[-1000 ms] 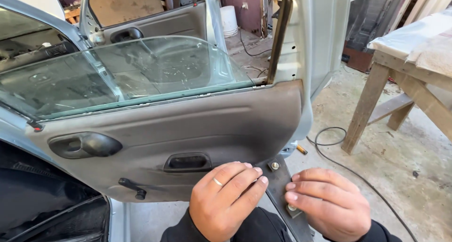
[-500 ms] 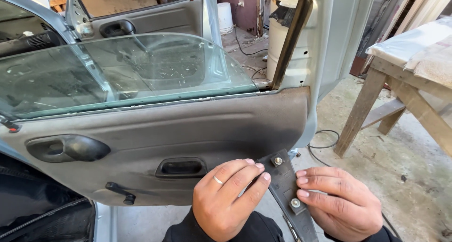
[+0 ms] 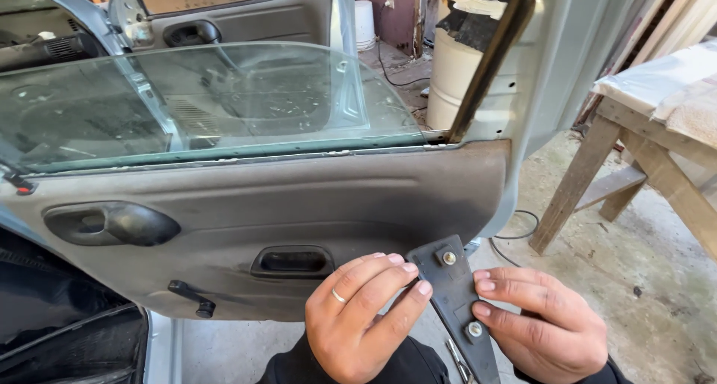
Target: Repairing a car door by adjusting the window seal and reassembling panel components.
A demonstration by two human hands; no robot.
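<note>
A grey car door panel hangs on an open silver door, with a recessed pull handle, an inner door handle and a window crank. At its lower right edge, a narrow dark trim piece with two light screw heads stands tilted away from the panel. My left hand, a ring on one finger, grips the trim's left edge. My right hand holds its right edge, fingertips against the plastic.
The door glass is half lowered above the panel. A wooden table with a white cover stands at the right on concrete floor. A white barrel and a cable lie beyond the door. Another car door stands open behind.
The view has moved closer and to the right. The dark trim piece has come further out from the panel's edge, and both hands now frame it with its two screws showing.
</note>
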